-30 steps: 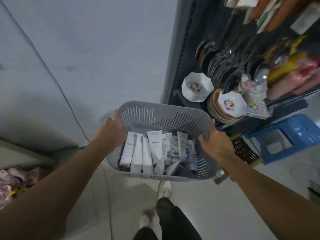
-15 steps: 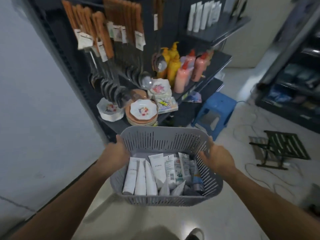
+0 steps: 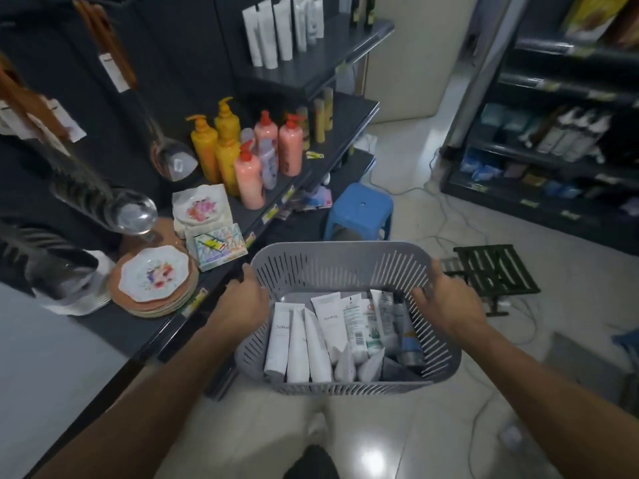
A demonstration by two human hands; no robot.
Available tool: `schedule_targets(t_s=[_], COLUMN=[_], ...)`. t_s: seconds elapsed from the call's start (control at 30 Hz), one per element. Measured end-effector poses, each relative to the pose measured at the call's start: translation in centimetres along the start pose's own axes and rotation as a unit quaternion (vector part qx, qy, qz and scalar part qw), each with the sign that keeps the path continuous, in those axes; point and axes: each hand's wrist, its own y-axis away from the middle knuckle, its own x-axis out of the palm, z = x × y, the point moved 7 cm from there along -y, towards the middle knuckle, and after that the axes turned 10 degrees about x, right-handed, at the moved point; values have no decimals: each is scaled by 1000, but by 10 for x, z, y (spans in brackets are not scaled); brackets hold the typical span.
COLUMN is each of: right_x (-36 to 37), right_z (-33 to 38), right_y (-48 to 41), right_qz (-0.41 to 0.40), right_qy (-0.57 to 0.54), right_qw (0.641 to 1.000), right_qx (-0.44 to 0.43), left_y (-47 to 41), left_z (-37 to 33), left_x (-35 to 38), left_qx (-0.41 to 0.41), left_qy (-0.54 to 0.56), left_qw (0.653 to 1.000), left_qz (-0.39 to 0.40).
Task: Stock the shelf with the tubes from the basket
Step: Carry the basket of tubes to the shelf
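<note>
Left hand (image 3: 242,302): fingers curled over the basket's left rim, grasping it; forearm enters from the lower left
Right hand (image 3: 446,302): grasps the right rim likewise, fingers hooked over its top edge; neither hand holds a tube
Basket (image 3: 340,262): grey slotted plastic, carried between both hands above the floor; its left wall is just beside the front edge of the middle shelf (image 3: 349,122)
Basket contents: tubes (image 3: 323,335) lying side by side on the basket floor, caps toward the near wall; plain white ones along the left wall, printed ones in the middle, a grey one against the right wall; a few short ones tucked at the near wall; count uncertain
Change: a second ago the view held mostly blank wall and the end of the shelving; now it has swung round and the upper shelf (image 3: 313,69) is in view; grip and load unchanged
Meaning for the task: approach judged nearly complete; stocking not begun, every tube still in the basket; one hand must be freed, or the basket set down
Upper shelf contents: row of white tubes (image 3: 280,29) upright toward the back, bare surface toward the front edge; the likely destination
Middle shelf contents: pump bottles (image 3: 242,157), yellow and pink, upright; stack of plates (image 3: 155,281) near the front edge
Floor: blue stool (image 3: 359,212) beyond the basket's far wall
</note>
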Motion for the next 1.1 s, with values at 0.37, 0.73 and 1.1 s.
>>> schedule_targets(t_s=[0.37, 0.73, 1.1], right_x=[-1, 5, 28], right_z=[-70, -99, -48], right_y=[-177, -388, -624], right_qz=[15, 66, 125], right_qy=[-4, -31, 38], right_qw=[998, 997, 989], right_qx=[58, 37, -61], left_y=[-180, -345, -473], left_z=[-126, -214, -243], left_x=[38, 75, 107], left_qx=[55, 0, -157], left_qy=[-9, 1, 88], left_qw=[998, 998, 981], left_qz=[3, 65, 68])
